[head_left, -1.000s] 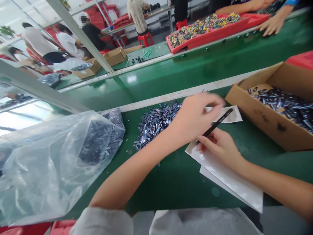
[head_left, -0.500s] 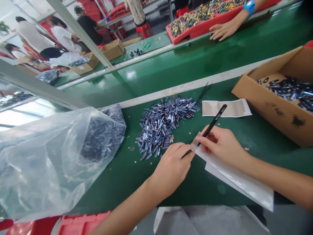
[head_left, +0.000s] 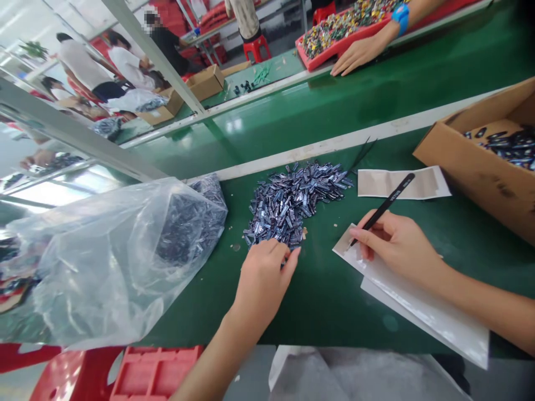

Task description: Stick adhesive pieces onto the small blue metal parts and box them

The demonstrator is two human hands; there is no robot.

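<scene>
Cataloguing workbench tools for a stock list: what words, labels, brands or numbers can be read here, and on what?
The black tweezers in the right hand carry white lettering, too small and blurred to read.
No other readable text shows; the cardboard box has only dark marks.

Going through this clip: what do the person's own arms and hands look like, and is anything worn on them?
The left hand and right hand are bare, with no gloves, and neither shows a ring, watch or band. The left forearm and right forearm are also bare, with no sleeve in view.
</scene>
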